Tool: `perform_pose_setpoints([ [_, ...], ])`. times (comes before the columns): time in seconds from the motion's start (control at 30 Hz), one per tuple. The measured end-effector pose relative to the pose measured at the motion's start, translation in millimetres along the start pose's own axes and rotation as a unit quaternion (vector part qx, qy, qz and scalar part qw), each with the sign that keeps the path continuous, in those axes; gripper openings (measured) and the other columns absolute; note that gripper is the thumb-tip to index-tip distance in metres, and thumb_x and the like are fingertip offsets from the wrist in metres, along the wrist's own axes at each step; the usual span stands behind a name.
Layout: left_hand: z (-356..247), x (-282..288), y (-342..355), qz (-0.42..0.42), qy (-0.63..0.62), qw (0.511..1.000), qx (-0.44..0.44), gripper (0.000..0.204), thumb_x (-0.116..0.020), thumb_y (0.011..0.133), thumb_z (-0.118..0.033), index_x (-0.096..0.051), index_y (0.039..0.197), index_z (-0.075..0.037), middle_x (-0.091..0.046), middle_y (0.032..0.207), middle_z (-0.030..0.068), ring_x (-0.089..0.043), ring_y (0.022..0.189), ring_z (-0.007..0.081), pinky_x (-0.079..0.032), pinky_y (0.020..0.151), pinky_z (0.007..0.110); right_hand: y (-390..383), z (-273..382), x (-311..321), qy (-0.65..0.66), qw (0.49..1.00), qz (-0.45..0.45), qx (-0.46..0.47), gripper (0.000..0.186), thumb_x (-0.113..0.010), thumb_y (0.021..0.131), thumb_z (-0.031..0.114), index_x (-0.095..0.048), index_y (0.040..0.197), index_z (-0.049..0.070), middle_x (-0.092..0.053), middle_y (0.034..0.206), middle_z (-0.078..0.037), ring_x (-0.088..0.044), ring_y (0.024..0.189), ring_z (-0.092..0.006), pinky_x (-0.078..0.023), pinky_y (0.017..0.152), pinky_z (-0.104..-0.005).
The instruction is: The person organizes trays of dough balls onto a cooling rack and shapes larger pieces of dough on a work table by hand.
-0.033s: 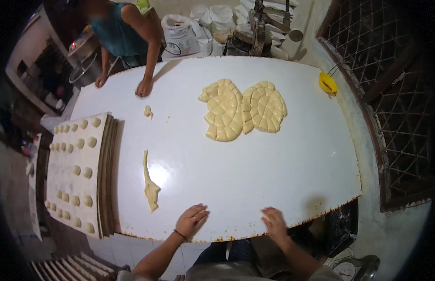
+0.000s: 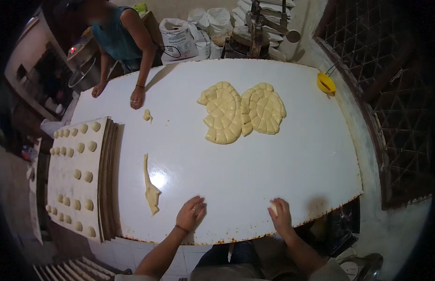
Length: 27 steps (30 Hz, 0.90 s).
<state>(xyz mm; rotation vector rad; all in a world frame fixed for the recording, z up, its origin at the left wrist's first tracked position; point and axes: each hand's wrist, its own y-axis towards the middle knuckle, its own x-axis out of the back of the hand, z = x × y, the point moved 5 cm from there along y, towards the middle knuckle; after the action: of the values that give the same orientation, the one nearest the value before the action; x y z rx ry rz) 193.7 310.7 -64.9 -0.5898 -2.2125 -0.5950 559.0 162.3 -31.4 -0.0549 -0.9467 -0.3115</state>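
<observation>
Cupped low over the near part of the white table [image 2: 236, 187], my right hand [image 2: 282, 216] has its fingers curled round a small pale dough ball [image 2: 274, 209], which peeks out beside the thumb. My left hand [image 2: 191, 213] rests on the table with bent fingers; whatever lies under its palm is hidden. A long, thin-tailed strip of dough [image 2: 152, 193] lies to the left of that hand. Farther off, two flat rounds of dough, a left one [image 2: 222, 112] and a right one [image 2: 263, 110], are scored into chunks and touch each other.
Dough balls sit in rows on a stack of boards [image 2: 93, 187] at the left. A small dough scrap [image 2: 147, 115] lies near a co-worker's hand [image 2: 137, 97] at the far left. A yellow strainer [image 2: 326, 83] is at the far right edge. White sacks [image 2: 177, 40] stand behind.
My right hand has moved slightly right and away from me, its fingers now curled with dough showing. My left hand has shifted only a little. The co-worker's nearer hand has moved left and closer.
</observation>
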Motion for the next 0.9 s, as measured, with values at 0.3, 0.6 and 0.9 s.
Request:
perform_pose_setpoints([
  [0.3, 3, 7, -15, 0.018, -0.103, 0.990, 0.092, 0.027, -0.070, 0.099, -0.014, -0.073, 0.123, -0.001, -0.071, 0.132, 0.0162, -0.061, 0.132, 0.0359, -0.045, 0.119, 0.044, -20, -8, -2, -0.063, 0.991, 0.049, 0.104, 0.033, -0.069, 0.102, 0.015, -0.067, 0.130, 0.000, -0.064, 0.138, -0.017, -0.054, 0.137, -0.0393, -0.045, 0.114, -0.0499],
  [0.6, -17, 2, -33, 0.034, 0.004, 0.999, -0.017, 0.021, -0.077, 0.093, -0.010, -0.077, 0.114, -0.008, -0.073, 0.124, 0.0093, -0.066, 0.125, 0.0307, -0.055, 0.107, 0.043, -17, -5, -1, 0.001, 0.996, 0.037, 0.086, 0.029, -0.074, 0.098, 0.012, -0.071, 0.125, 0.003, -0.067, 0.130, -0.013, -0.056, 0.131, -0.0375, -0.045, 0.112, -0.0497],
  [0.9, -37, -12, -8, 0.024, -0.055, 0.996, 0.063, 0.024, -0.072, 0.097, -0.013, -0.076, 0.120, -0.009, -0.071, 0.130, 0.0134, -0.063, 0.129, 0.0326, -0.049, 0.115, 0.043, -16, -11, -25, -0.028, 0.990, 0.076, 0.120, 0.030, -0.072, 0.101, 0.016, -0.070, 0.129, 0.007, -0.065, 0.134, -0.016, -0.056, 0.135, -0.0346, -0.044, 0.116, -0.0494],
])
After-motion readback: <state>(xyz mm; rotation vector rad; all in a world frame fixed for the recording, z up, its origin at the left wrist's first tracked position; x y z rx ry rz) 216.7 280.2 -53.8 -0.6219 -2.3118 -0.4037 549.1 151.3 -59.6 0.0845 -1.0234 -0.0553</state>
